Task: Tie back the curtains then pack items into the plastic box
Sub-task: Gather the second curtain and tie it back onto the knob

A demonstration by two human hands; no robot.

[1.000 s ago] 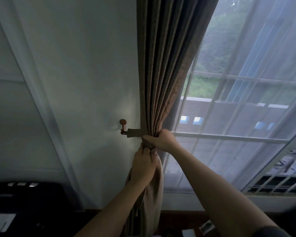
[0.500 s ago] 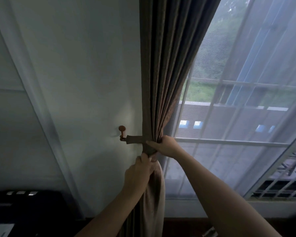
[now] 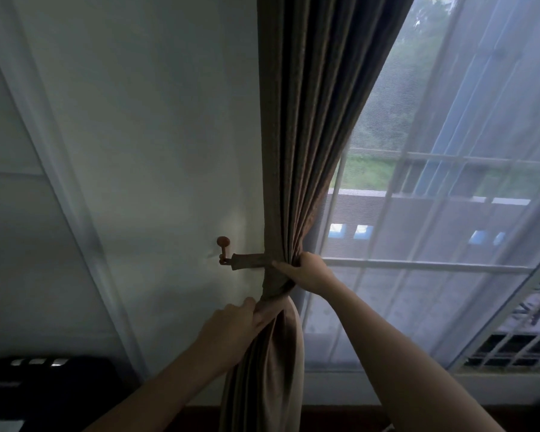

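Note:
A brown pleated curtain (image 3: 309, 135) hangs beside the window, gathered into a narrow bundle at mid height. A matching tieback band (image 3: 250, 262) runs from a reddish wall hook (image 3: 223, 248) and wraps around the bundle. My right hand (image 3: 306, 271) grips the gathered curtain and band at the wrap. Just below, my left hand (image 3: 231, 333) pinches the curtain fabric under the band. The plastic box is not in view.
A sheer white curtain (image 3: 449, 213) covers the window on the right. A white wall (image 3: 138, 151) lies to the left of the hook. A dark object (image 3: 44, 388) sits at the lower left, and dark wood trim runs along the bottom.
My left hand has slid down the curtain, away from my right hand, uncovering the band around the bundle. My right hand stays at the wrap. The view has tilted slightly upward.

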